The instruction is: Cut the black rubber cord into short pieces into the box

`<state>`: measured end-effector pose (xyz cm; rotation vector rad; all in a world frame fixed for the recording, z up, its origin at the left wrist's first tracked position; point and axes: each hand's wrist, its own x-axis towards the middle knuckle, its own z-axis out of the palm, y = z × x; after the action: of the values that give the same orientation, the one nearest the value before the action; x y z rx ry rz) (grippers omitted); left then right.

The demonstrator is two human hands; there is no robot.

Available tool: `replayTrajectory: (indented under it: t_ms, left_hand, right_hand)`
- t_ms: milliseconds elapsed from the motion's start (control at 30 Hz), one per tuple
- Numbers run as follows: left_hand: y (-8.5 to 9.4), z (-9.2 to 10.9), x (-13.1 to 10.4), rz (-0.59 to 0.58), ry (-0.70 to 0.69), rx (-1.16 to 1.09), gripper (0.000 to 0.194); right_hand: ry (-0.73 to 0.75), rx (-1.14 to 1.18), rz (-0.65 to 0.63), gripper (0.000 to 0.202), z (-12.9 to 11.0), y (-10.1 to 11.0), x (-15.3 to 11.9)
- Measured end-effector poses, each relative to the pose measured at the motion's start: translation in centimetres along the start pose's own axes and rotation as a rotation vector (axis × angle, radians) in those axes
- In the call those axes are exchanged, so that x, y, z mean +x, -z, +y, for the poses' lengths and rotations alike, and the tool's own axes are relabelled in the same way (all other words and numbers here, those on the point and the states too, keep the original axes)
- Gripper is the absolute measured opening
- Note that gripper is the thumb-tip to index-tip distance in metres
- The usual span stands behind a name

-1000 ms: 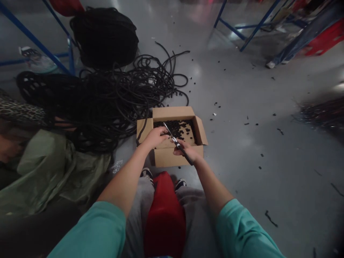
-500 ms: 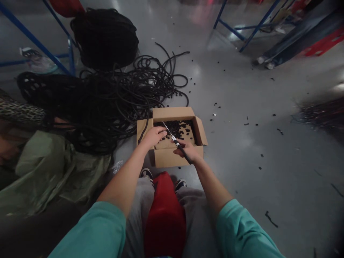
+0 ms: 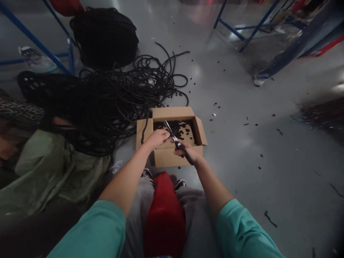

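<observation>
over a cardboard box [image 3: 173, 113], apparently placed to catch black bits [image 3: 176, 128], your right hand [image 3: 189, 149] grips scissors [image 3: 183, 148], blades parted; your left hand [image 3: 158, 137] seemingly pinches black cord [image 3: 144, 129].

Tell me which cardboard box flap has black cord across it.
The left flap: black cord crosses it, unlike the far flap, right flap and near flap.
</observation>
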<state>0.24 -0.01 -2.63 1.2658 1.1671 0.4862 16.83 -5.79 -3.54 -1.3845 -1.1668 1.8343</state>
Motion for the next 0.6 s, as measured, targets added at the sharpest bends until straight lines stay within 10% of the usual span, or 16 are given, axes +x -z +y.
replayTrajectory:
  t_ms: [600]
  left_hand:
    - [0.02,0.1,-0.24,-0.103,0.16,-0.59,0.028]
  right_hand:
    - [0.01,0.194,-0.073,0.057,0.67,-0.02,0.06]
